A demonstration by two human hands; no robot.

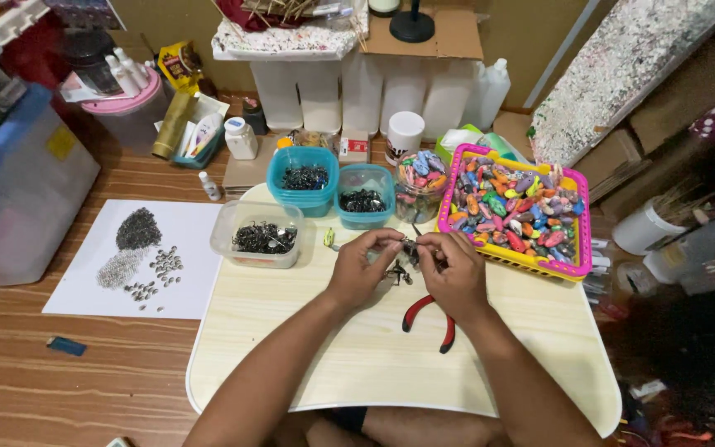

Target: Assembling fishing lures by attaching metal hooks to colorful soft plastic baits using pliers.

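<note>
Pinching together at the middle of the head view, the left hand (363,269) and right hand (455,271) meet over a small dark metal piece (410,250) – fingertips of both closed on it, though which hand bears most of the grip I cannot tell at this size. The piece sits just above the pale lap table (308,364), with a few loose dark bits (399,273) lying right under the hands. Red-handled pliers (429,319) lie at 6 o'clock from the hands, partly hidden by the right wrist, touched by nobody. At 10 o'clock stands a clear tub of dark metal findings (258,234); at 11 and 12 o'clock two teal tubs (303,178) with more dark parts; at 1 o'clock a clear jar of coloured beads (420,178); at 2 o'clock a pink-and-yellow basket (577,269) heaped with multicoloured pieces. At 9 o'clock, off the table, a white paper sheet (93,285) carries little piles of small dark and silvery parts on the wooden floor (43,389). Risk, as I judge it – the piece is tiny and held only at the fingertips, so a slip could drop it among the loose bits or off the table edge; an elbow swing could also nudge the basket, which sits near the right rim.
</note>
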